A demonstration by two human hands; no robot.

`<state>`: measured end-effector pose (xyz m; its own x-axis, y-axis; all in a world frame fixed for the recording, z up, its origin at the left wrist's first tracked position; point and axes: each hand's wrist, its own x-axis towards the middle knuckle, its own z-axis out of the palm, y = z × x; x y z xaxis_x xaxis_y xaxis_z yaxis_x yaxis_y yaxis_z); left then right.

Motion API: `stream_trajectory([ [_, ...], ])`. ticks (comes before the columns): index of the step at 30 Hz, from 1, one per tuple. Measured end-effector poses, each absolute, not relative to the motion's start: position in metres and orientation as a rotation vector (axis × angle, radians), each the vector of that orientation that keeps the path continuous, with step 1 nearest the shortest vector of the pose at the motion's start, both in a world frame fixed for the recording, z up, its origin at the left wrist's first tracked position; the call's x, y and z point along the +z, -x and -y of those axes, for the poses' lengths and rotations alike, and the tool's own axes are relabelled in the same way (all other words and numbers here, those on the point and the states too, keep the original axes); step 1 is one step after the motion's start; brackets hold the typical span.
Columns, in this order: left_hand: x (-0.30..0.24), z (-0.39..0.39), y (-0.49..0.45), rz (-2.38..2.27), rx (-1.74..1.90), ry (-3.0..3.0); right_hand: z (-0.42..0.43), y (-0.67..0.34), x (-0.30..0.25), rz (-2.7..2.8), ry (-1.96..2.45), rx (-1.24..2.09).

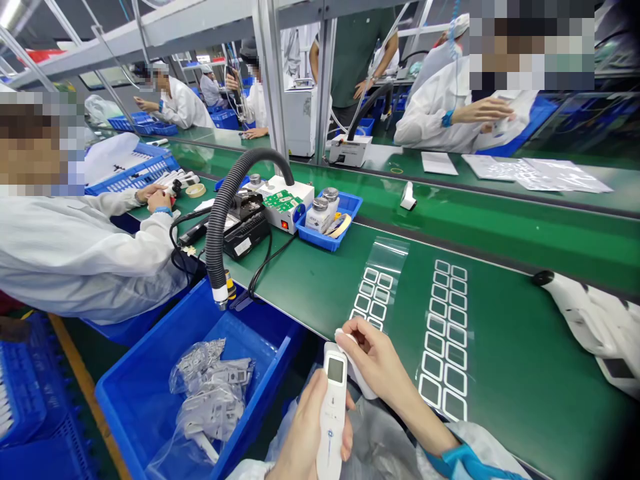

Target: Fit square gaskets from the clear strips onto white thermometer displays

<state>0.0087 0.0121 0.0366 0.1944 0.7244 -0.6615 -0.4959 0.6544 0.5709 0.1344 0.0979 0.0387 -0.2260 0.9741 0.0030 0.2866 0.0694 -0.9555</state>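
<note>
My left hand (300, 427) is wrapped round a white handheld thermometer (332, 407), held upright with its small grey screen facing me. Pinched in my right hand (375, 353) is a white cloth (362, 379), which sits at the upper right edge of the thermometer. Part of the cloth is hidden behind the fingers. Just beyond my hands, a clear sheet of white-framed screen stickers (377, 303) lies on the green bench (520, 373). A second sticker sheet (447, 327) lies to its right.
At left below the bench, a blue bin (120, 407) holds bagged white parts (215, 393). A black hose (215, 220) arches above it. A blue tray (325, 237) with bottles stands behind. White devices (590, 313) lie at right. Co-workers sit at left and across the belt (500, 220).
</note>
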Motion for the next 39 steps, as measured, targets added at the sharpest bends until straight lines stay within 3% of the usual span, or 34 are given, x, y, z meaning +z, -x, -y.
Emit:
stream_trajectory([
  [9,0.038,-0.014,-0.01,-1.098,0.899,-0.217,-0.097,-0.152,0.044,1.629,1.304,1.109],
  [25,0.04,-0.018,-0.008,-1.048,0.959,-0.267,-0.081,-0.163,0.074,2.364,1.069,0.768],
  [29,0.044,-0.023,-0.001,-1.012,0.995,-0.305,-0.107,-0.185,0.087,2.21,1.135,0.776],
  [39,0.024,-0.029,0.001,-0.992,0.981,-0.307,-0.27,-0.151,0.131,1.499,1.197,0.32],
])
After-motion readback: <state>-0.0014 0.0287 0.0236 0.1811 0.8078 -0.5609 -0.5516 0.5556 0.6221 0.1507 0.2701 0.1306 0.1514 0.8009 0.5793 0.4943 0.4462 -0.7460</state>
